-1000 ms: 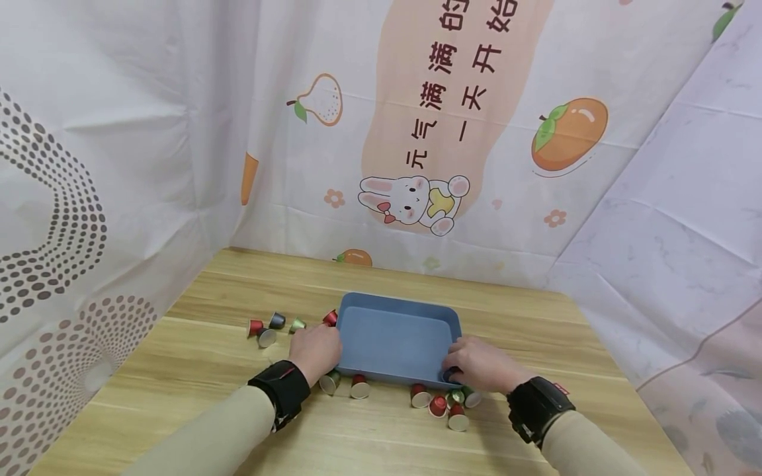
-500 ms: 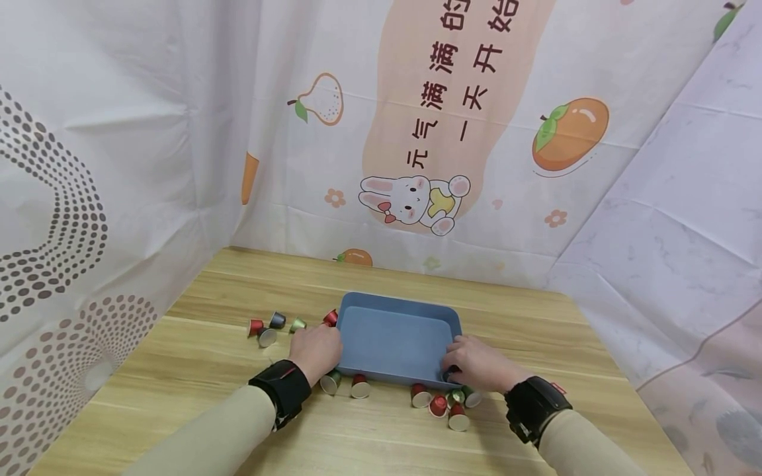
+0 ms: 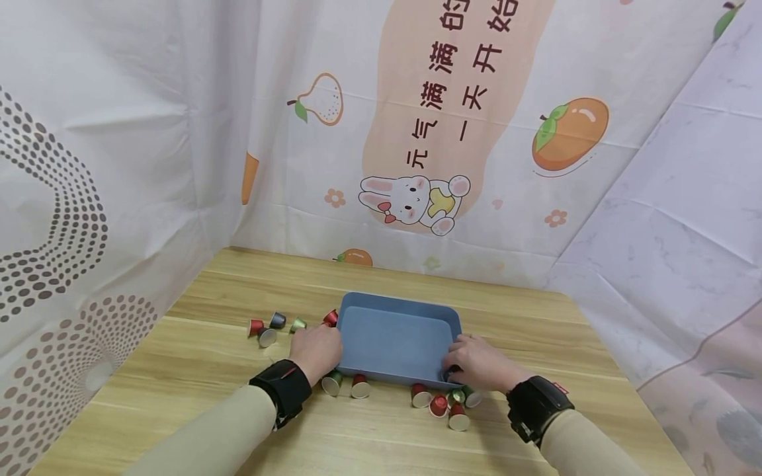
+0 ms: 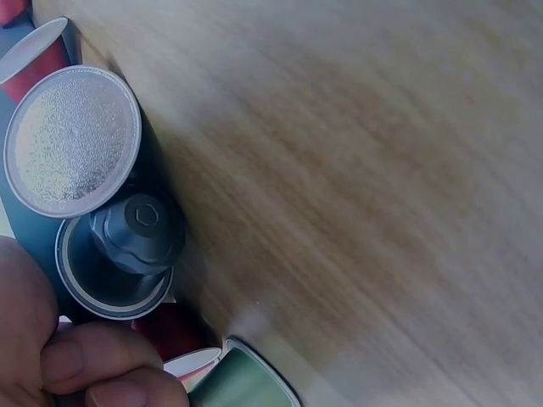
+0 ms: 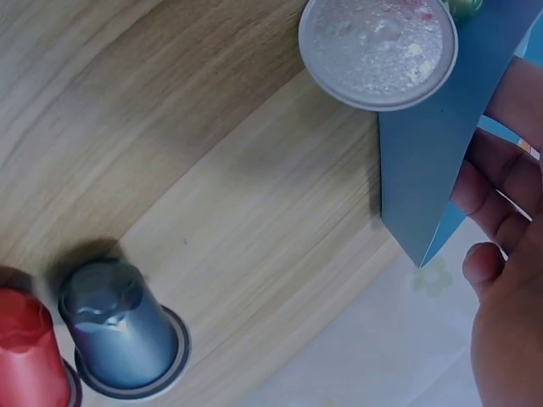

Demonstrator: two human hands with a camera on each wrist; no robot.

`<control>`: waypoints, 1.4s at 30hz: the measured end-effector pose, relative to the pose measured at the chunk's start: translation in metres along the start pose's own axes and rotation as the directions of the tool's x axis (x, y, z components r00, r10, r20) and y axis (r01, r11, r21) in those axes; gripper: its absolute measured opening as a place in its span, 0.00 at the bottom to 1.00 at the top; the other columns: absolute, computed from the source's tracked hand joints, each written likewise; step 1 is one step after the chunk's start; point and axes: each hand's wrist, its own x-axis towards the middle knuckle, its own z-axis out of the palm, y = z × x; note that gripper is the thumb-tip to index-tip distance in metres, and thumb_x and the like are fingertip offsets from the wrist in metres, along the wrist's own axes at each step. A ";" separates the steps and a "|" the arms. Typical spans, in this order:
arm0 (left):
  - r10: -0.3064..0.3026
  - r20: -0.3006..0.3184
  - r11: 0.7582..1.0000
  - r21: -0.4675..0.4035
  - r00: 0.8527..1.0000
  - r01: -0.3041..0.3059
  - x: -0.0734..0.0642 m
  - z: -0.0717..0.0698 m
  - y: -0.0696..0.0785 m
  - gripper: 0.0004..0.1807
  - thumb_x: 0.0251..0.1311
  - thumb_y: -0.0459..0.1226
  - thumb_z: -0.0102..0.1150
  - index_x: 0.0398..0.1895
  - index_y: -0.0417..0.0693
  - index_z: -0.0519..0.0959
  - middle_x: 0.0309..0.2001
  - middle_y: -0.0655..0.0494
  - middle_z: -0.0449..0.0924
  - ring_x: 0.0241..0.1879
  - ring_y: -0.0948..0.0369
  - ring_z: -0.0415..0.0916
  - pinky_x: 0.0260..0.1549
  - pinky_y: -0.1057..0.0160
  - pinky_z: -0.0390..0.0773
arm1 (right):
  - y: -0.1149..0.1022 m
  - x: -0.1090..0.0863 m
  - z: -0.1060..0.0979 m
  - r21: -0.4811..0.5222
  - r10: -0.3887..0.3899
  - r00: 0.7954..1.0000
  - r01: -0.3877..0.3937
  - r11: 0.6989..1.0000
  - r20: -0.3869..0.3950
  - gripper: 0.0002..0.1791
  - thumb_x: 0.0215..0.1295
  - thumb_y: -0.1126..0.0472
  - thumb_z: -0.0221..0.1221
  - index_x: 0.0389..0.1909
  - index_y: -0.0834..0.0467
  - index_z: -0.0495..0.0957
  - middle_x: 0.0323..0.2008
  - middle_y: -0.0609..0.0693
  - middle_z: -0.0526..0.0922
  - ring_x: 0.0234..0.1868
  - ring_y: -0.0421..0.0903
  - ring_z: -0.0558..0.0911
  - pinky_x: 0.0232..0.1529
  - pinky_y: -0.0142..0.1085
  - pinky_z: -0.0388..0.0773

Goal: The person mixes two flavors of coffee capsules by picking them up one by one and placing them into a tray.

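A shallow blue tray (image 3: 395, 340) lies on the wooden table, with a hand at each short side. My left hand (image 3: 317, 352) is at the tray's left side, its fingers curled; in the left wrist view the fingertips (image 4: 110, 360) are close to a dark red coffee capsule (image 4: 174, 326) and a green one (image 4: 246, 377). What lies inside that hand is hidden. My right hand (image 3: 479, 365) reaches over the tray's right side, fingers (image 5: 501, 165) bent behind its wall. A dark capsule (image 3: 452, 374) partly shows at its fingertips in the near right corner; their contact is unclear.
Several capsules lie left of the tray, among them a red one (image 3: 254, 327) and a dark grey one (image 3: 277, 320). Others line its near side, such as a red one (image 3: 360, 386) and a green one (image 3: 456, 396). Printed curtains (image 3: 440, 132) close off the back and sides.
Almost nothing differs; both hands stay in place at the tray, with only a tiny shift of the right hand and wrist.
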 end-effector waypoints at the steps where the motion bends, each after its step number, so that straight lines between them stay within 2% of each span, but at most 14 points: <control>1: 0.003 -0.001 1.000 0.001 1.000 -0.003 0.000 0.000 0.000 0.23 0.70 0.35 0.55 0.12 0.50 0.71 0.17 0.54 0.71 0.18 0.58 0.67 0.21 0.57 0.65 | 0.000 0.000 0.000 0.000 0.008 1.000 -0.008 1.000 -0.001 0.08 0.55 0.62 0.74 0.36 0.51 0.87 0.32 0.41 0.82 0.34 0.40 0.72 0.37 0.37 0.68; 4: 0.007 0.002 1.000 0.004 1.000 -0.007 0.000 0.000 0.000 0.23 0.70 0.35 0.54 0.12 0.50 0.71 0.17 0.54 0.71 0.18 0.58 0.67 0.22 0.56 0.66 | 0.000 -0.001 -0.002 0.010 0.031 0.999 -0.031 0.999 -0.012 0.12 0.56 0.58 0.74 0.41 0.53 0.88 0.35 0.44 0.84 0.37 0.42 0.76 0.40 0.41 0.70; 7: 0.005 0.018 1.000 0.006 1.000 -0.005 0.000 0.000 0.000 0.22 0.70 0.35 0.54 0.13 0.50 0.72 0.18 0.54 0.73 0.19 0.57 0.68 0.25 0.55 0.68 | 0.001 -0.002 -0.005 0.019 0.026 0.998 -0.025 1.000 -0.057 0.15 0.57 0.54 0.74 0.44 0.54 0.87 0.36 0.45 0.84 0.38 0.43 0.78 0.40 0.43 0.71; 13: -0.006 0.044 1.000 0.022 0.999 0.005 0.002 0.000 -0.001 0.19 0.70 0.36 0.55 0.16 0.51 0.77 0.22 0.54 0.79 0.22 0.56 0.73 0.30 0.52 0.73 | 0.008 -0.003 -0.010 0.005 -0.043 0.982 0.045 0.999 -0.185 0.15 0.56 0.56 0.74 0.42 0.59 0.87 0.34 0.48 0.84 0.34 0.41 0.79 0.36 0.37 0.78; 15: -0.012 0.056 1.000 0.021 0.998 0.010 0.003 0.000 -0.001 0.19 0.70 0.37 0.55 0.17 0.51 0.78 0.23 0.54 0.79 0.22 0.56 0.73 0.31 0.52 0.73 | 0.010 -0.004 -0.013 0.011 -0.041 0.978 0.044 0.999 -0.205 0.15 0.56 0.57 0.74 0.42 0.60 0.87 0.35 0.49 0.85 0.35 0.42 0.81 0.37 0.36 0.80; 19: -0.015 0.071 1.000 0.017 0.997 0.013 0.003 -0.001 -0.001 0.19 0.70 0.37 0.56 0.16 0.51 0.78 0.23 0.54 0.79 0.23 0.56 0.73 0.32 0.52 0.72 | 0.011 -0.010 -0.019 0.043 0.010 0.982 -0.002 0.999 -0.187 0.14 0.59 0.58 0.73 0.44 0.60 0.87 0.36 0.49 0.86 0.36 0.44 0.83 0.38 0.38 0.80; 23: -0.018 0.087 1.000 0.011 0.996 0.017 0.002 -0.002 -0.001 0.20 0.70 0.38 0.55 0.15 0.51 0.77 0.22 0.54 0.78 0.23 0.56 0.71 0.32 0.53 0.71 | 0.012 -0.016 -0.024 0.058 0.061 0.987 -0.053 0.997 -0.145 0.13 0.62 0.58 0.71 0.45 0.59 0.86 0.35 0.48 0.84 0.34 0.42 0.82 0.35 0.35 0.79; 26: -0.021 0.097 1.000 0.016 0.995 0.019 0.002 -0.001 -0.001 0.21 0.71 0.38 0.55 0.14 0.52 0.76 0.21 0.54 0.76 0.23 0.56 0.70 0.33 0.53 0.69 | 0.014 -0.019 -0.025 0.054 0.051 0.986 -0.043 0.998 -0.161 0.12 0.62 0.59 0.71 0.44 0.58 0.86 0.33 0.47 0.84 0.32 0.40 0.81 0.33 0.34 0.78; 31: -0.029 0.116 0.999 0.034 0.993 0.025 0.004 0.001 -0.001 0.20 0.70 0.37 0.54 0.16 0.51 0.77 0.23 0.54 0.77 0.24 0.56 0.70 0.36 0.51 0.69 | 0.016 -0.024 -0.028 0.030 0.011 0.973 -0.004 1.000 -0.233 0.11 0.60 0.61 0.72 0.42 0.56 0.86 0.32 0.45 0.84 0.31 0.38 0.80 0.33 0.34 0.78; 34: -0.028 0.131 0.999 0.042 0.991 0.022 0.004 0.001 -0.001 0.19 0.70 0.36 0.54 0.17 0.52 0.78 0.24 0.53 0.79 0.25 0.56 0.71 0.37 0.51 0.69 | 0.017 -0.027 -0.030 0.015 0.014 0.969 -0.010 1.000 -0.248 0.10 0.60 0.61 0.72 0.42 0.56 0.87 0.32 0.45 0.86 0.31 0.38 0.80 0.33 0.35 0.78; 42: 0.033 0.133 0.993 0.107 0.991 -0.047 0.001 0.000 0.000 0.16 0.71 0.36 0.55 0.21 0.51 0.81 0.26 0.52 0.80 0.26 0.55 0.74 0.36 0.51 0.71 | 0.024 -0.038 -0.033 -0.007 0.042 0.964 -0.045 0.999 -0.263 0.09 0.59 0.62 0.71 0.40 0.58 0.87 0.33 0.47 0.87 0.32 0.41 0.82 0.34 0.38 0.80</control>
